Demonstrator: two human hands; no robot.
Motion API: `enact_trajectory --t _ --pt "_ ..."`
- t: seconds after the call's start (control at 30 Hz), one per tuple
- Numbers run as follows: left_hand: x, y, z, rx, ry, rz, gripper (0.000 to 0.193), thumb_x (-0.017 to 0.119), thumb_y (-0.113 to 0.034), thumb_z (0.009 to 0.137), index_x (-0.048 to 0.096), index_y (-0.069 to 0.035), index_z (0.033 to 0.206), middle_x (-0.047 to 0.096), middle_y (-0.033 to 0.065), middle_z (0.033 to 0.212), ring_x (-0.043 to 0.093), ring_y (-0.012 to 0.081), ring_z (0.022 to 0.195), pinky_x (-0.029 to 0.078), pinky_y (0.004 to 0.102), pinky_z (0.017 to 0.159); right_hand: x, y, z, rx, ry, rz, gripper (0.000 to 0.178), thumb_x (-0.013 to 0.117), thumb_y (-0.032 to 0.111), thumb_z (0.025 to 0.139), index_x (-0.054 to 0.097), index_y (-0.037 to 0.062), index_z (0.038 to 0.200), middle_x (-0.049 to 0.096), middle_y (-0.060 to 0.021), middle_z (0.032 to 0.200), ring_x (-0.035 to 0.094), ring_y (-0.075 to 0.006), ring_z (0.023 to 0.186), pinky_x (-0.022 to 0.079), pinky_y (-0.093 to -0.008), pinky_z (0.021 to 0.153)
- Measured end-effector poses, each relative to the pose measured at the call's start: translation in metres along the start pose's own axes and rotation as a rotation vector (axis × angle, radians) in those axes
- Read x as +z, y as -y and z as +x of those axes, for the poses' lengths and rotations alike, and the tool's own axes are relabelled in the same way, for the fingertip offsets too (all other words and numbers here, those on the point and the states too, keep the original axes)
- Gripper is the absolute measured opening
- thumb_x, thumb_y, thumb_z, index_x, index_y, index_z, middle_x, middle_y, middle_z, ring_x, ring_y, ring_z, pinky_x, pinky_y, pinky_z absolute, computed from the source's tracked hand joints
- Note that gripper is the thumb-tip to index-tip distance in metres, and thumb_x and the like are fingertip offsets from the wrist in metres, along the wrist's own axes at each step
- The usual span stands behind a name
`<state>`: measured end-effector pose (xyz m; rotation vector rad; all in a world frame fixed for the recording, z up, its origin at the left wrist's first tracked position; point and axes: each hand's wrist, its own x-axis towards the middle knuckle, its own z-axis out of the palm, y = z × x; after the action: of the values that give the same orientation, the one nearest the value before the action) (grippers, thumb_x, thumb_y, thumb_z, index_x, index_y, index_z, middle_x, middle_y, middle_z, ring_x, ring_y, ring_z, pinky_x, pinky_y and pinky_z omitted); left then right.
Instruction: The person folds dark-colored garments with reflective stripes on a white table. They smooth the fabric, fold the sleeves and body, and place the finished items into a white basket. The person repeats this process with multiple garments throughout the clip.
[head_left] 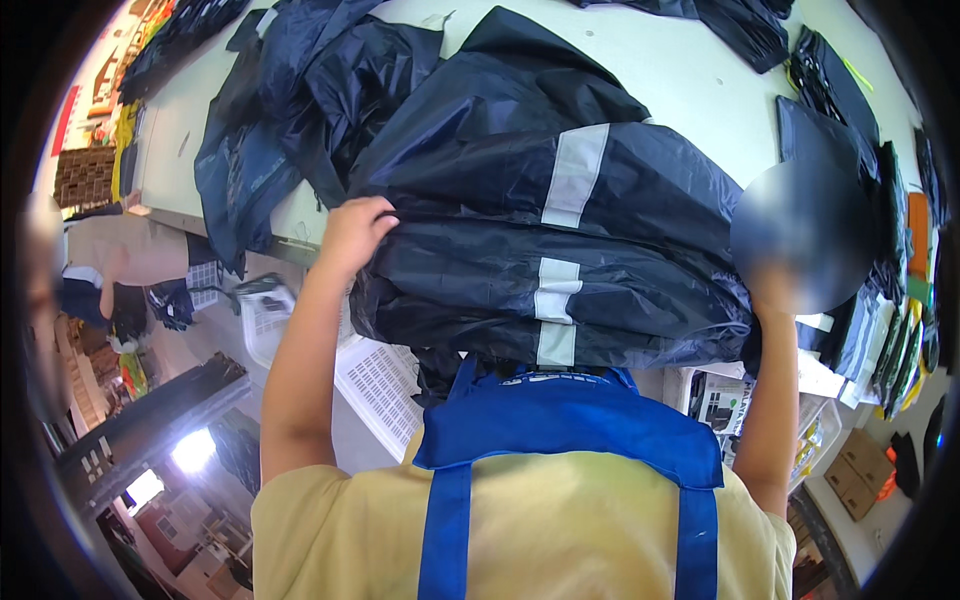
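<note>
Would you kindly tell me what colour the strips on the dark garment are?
The strips are pale silvery grey, showing best in the head view.

Looks like a garment workshop, judging by dark garments (470, 180) heaped upon a wide white table (690, 60), a perforated plastic basket (376, 388) beneath and, probably, cardboard boxes (858, 472) at the distorted edge.

Head-mounted fisheye, left unit of a pair, facing downward, close over white worktable (690, 75), straight edges bowed toward rim.
</note>
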<state>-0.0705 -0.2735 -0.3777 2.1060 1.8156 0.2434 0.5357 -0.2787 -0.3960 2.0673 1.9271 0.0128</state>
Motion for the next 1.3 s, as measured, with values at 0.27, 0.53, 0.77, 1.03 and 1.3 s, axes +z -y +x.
enact_trajectory --t 0.27,0.53,0.77,1.03,1.3 --pt "0.005 0.066 0.004 -0.313 0.078 -0.608 0.013 0.068 -0.008 0.081 0.069 -0.006 0.094 0.061 0.0046 0.104 0.055 0.0162 0.097 0.043 0.0265 0.087 -0.078 0.28 0.003 -0.664 -0.049 0.887 0.021 0.066 0.018 0.081 0.065 0.0036 0.096 0.064 -0.0152 0.096 0.06 -0.0339 0.096 0.047 -0.0405 0.085" --pt "-0.012 0.059 0.006 -0.357 0.299 -0.855 0.017 0.066 -0.007 0.083 0.071 -0.003 0.099 0.068 0.0013 0.094 0.059 0.0101 0.086 0.044 0.0233 0.083 -0.054 0.307 0.02 -0.477 0.321 0.837 0.016 0.067 0.014 0.078 0.066 0.0024 0.089 0.067 -0.0161 0.083 0.065 -0.0309 0.076 0.05 -0.0366 0.07" --pt "-0.012 0.041 0.014 -0.266 0.261 -0.567 0.015 0.069 -0.007 0.079 0.069 -0.004 0.094 0.068 0.0042 0.09 0.061 0.0118 0.086 0.045 0.0244 0.081 -0.041 0.303 0.031 -0.543 0.339 0.914 0.016 0.072 0.01 0.073 0.064 0.001 0.084 0.061 -0.0137 0.077 0.061 -0.0254 0.072 0.048 -0.0336 0.067" --pt "0.001 0.049 0.012 -0.16 -0.056 -0.529 0.024 0.071 -0.008 0.076 0.054 -0.006 0.093 0.06 0.0058 0.084 0.059 0.0211 0.078 0.045 0.028 0.077 -0.045 0.309 0.032 -0.423 0.382 0.874 0.017 0.073 0.012 0.073 0.06 0.0002 0.076 0.061 -0.013 0.077 0.061 -0.0264 0.072 0.048 -0.0351 0.067" --pt "0.002 0.044 0.015 -0.22 -0.012 -0.378 0.038 0.071 -0.007 0.074 0.042 -0.011 0.098 0.047 0.0047 0.084 0.049 0.018 0.076 0.043 0.0291 0.073 -0.048 0.295 0.025 -0.603 0.241 0.868 0.018 0.069 0.017 0.079 0.064 0.0025 0.088 0.064 -0.016 0.094 0.063 -0.0319 0.088 0.05 -0.0397 0.079"
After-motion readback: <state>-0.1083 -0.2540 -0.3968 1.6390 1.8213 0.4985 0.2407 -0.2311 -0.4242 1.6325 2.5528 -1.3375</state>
